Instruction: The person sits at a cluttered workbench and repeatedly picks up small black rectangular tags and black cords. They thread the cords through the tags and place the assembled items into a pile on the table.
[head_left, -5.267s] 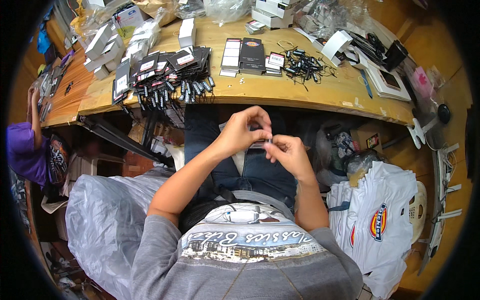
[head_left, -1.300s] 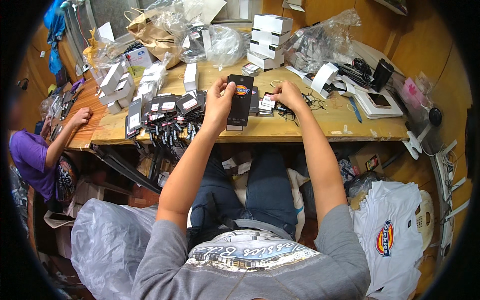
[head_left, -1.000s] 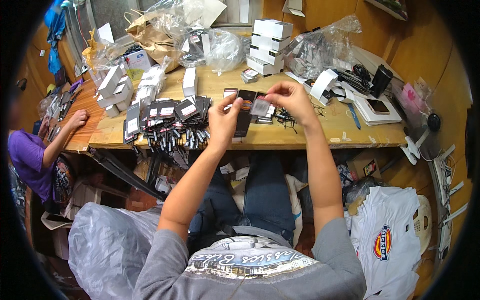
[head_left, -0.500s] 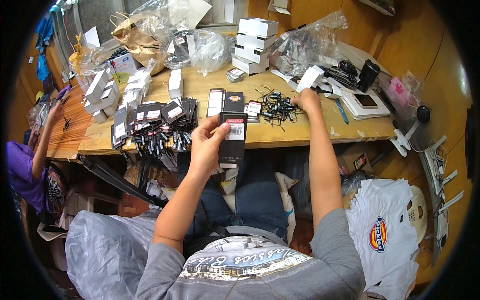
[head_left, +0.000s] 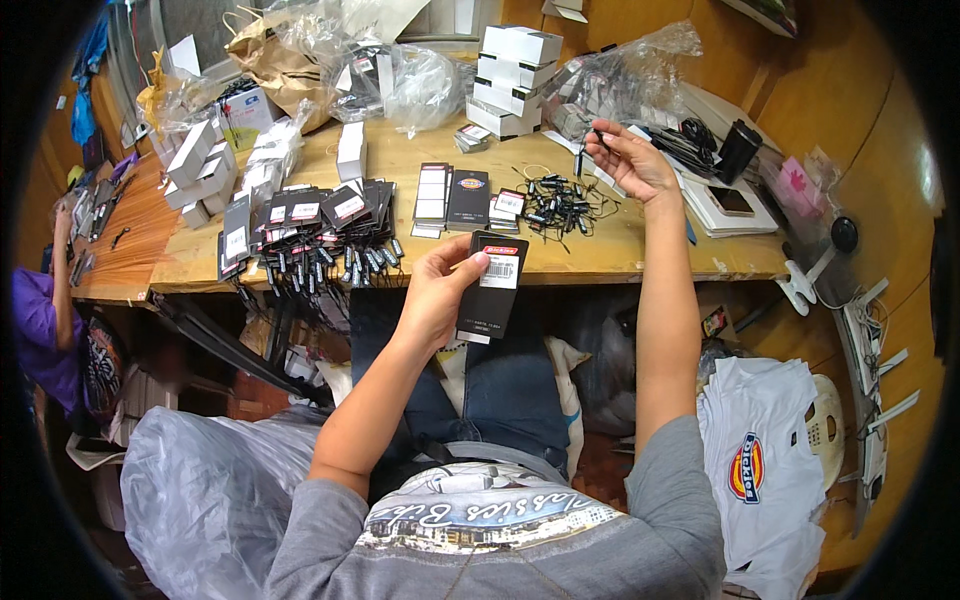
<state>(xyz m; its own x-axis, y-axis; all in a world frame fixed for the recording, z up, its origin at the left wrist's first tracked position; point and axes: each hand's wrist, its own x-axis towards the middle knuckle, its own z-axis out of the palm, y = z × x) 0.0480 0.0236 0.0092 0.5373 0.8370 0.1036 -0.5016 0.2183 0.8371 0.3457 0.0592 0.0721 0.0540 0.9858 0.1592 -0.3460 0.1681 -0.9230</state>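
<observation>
My left hand (head_left: 437,302) grips a black hang tag (head_left: 490,295) with a white barcode label, held upright in front of the table edge, thumb on its face. A pale edge peeks out below it. My right hand (head_left: 640,168) is raised above the table's right part, pinching a black tag string (head_left: 579,160) that hangs from the fingertips. Below it lies a loose pile of black tag strings (head_left: 560,207). Left of that pile are a stack of black tags (head_left: 468,200) and some labelled tags (head_left: 431,195). Farther left, a heap of tags (head_left: 348,207) has its strings hanging over the edge.
White boxes (head_left: 515,75) are stacked at the back, with clear plastic bags (head_left: 425,90) beside them. A phone (head_left: 732,201) and a black cup (head_left: 738,150) are at the right. A person in a purple sleeve (head_left: 45,320) sits at far left.
My right hand has lifted from the string pile, rising and moving slightly right with a string. My left hand has shifted a little right and down, tilting the tag.
</observation>
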